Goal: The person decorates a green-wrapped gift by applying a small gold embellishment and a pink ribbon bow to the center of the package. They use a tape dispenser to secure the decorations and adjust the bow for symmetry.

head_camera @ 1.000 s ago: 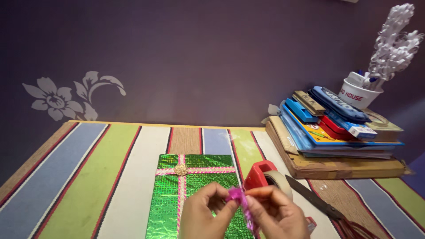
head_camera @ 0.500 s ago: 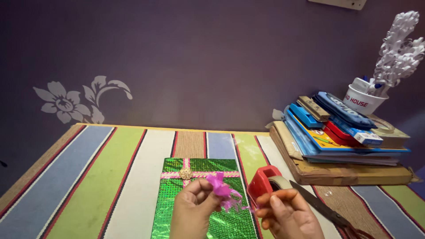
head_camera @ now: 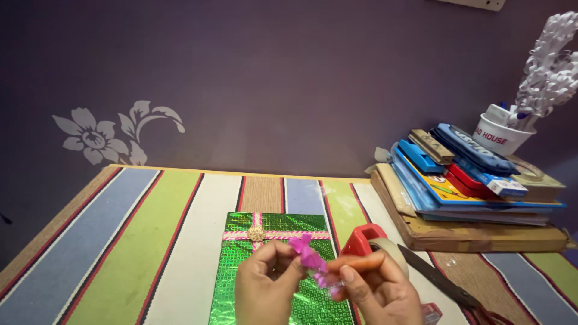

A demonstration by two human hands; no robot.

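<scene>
Both hands are cut off by the lower edge of the picture, so the wrists are not seen. The green gift box [head_camera: 274,265] is hidden in its lower part behind the hands, and its bottom end runs out of the frame. The scissors [head_camera: 442,283], at 4 o'clock from the hands, show only the dark blades; the handles are cut off at the lower right corner. The tape dispenser [head_camera: 370,241] is red, and the right hand covers its lower half.

The left hand [head_camera: 265,289] and the right hand [head_camera: 376,292] are close together over the gift box, and both pinch a small pink ribbon bow [head_camera: 310,262] between fingertips. The bow sits between the two hands, at about 1 o'clock from the left hand and 10 o'clock from the right one. How tight each grip is, I cannot tell exactly. The bow is just under the pink ribbon cross with a small golden ornament [head_camera: 256,233] on the box.

The bench [head_camera: 150,241] has a striped cloth. At 2 o'clock, on a stack of books and boxes [head_camera: 469,198], stands a white cup [head_camera: 503,135]. It holds pens and a white decorative sprig [head_camera: 551,66], whose top is cut off.
</scene>
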